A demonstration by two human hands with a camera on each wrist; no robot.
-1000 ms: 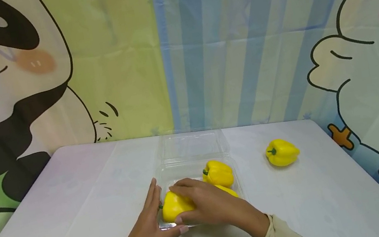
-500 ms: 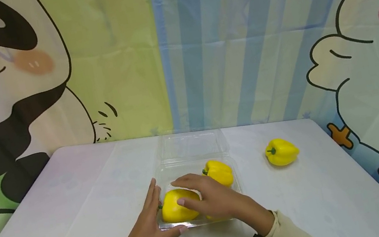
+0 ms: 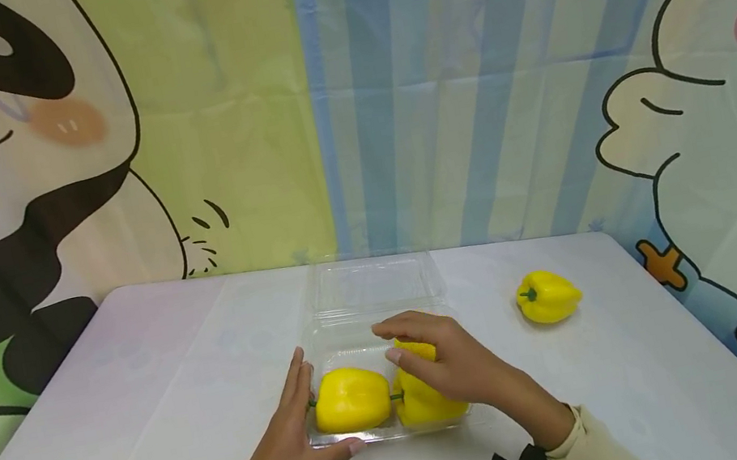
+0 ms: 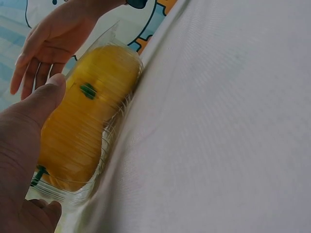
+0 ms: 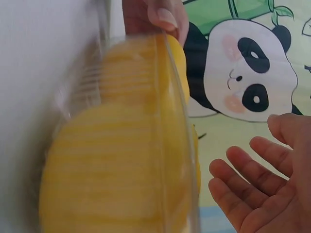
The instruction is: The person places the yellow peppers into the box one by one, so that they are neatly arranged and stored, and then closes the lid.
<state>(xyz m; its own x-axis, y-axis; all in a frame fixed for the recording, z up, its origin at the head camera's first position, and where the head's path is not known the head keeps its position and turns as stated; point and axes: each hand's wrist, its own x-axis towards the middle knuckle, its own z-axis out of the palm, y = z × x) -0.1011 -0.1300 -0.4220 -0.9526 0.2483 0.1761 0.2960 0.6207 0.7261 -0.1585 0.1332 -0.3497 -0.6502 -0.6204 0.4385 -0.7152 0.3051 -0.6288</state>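
A clear plastic clamshell box lies on the table with its lid folded back. Inside, one yellow bell pepper sits front left and another yellow pepper front right. A third yellow pepper, behind on the right, is partly hidden by my right hand. That hand hovers over the box's right side, fingers loosely bent and holding nothing; the right wrist view shows its spread fingers. My left hand rests at the box's front left corner, fingers straight along the side, thumb at the front wall.
A fourth pepper, also yellow, lies on the white-covered table to the right of the box. Behind the table hangs a printed cloth with a panda and stripes. The raised lid reaches toward the table's back edge.
My right hand has let go of the front left pepper and moved right, over the peppers on the right side. The left hand has stayed at the box's corner.
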